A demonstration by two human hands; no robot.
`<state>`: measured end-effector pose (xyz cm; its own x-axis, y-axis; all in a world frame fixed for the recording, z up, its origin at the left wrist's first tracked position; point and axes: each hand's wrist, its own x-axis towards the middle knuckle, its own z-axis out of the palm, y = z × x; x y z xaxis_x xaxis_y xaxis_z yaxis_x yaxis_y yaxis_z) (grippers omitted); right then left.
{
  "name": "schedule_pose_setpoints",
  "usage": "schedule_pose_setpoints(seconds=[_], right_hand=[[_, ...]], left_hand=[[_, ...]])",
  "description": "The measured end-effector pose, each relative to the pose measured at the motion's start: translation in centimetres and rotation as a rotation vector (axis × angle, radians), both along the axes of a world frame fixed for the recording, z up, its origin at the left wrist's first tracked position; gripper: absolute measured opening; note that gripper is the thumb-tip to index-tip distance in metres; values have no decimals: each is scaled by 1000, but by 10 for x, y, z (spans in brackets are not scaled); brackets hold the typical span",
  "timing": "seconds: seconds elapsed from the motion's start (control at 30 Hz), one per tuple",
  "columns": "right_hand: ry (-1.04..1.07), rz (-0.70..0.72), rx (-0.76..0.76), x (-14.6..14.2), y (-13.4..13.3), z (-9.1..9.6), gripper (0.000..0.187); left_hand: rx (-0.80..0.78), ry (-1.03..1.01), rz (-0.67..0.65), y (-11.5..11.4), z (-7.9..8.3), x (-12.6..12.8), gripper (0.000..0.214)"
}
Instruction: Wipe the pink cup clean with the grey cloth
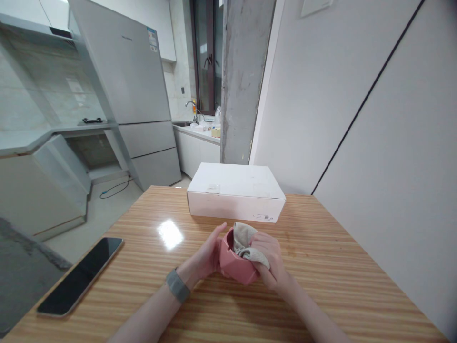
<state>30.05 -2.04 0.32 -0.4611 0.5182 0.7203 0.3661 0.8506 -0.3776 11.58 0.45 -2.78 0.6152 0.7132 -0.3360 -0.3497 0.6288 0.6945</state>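
Tilted above the wooden table is a pink faceted ashtray with a notched rim. My left hand grips it from the left side, thumb raised by the rim and the other fingers mostly hidden behind it. Bunched in my right hand is a light grey cloth. Part of this cloth is pushed inside the ashtray, and another fold hangs over the near right rim. The fingertips of my right hand are hidden by the cloth and the ashtray.
Behind my hands a closed white box lies on the table. A black-screened phone rests near the left edge. Beyond the table are a grey fridge and a sink counter; a white wall runs along the right.
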Motion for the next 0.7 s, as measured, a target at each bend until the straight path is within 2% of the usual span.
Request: schedule_pose_setpoints(seconds=[0.1,0.17,0.33,0.53,0.7], right_hand=[[-19,56,-97,3,1,2,41],[-36,65,-131,5,2,0,43],[-81,19,-165,8,6,-5,45],[-86,-86,-199,3,10,-3,42],[-165,-150,-159,0,9,-6,39]], left_hand=[[-39,6,-191,5,0,-11,54],[-72,10,-240,7,-1,-13,49],[-46,5,-68,4,-10,-3,38],[38,98,104,-1,-12,8,50],[85,194,273,-7,-9,18,52]])
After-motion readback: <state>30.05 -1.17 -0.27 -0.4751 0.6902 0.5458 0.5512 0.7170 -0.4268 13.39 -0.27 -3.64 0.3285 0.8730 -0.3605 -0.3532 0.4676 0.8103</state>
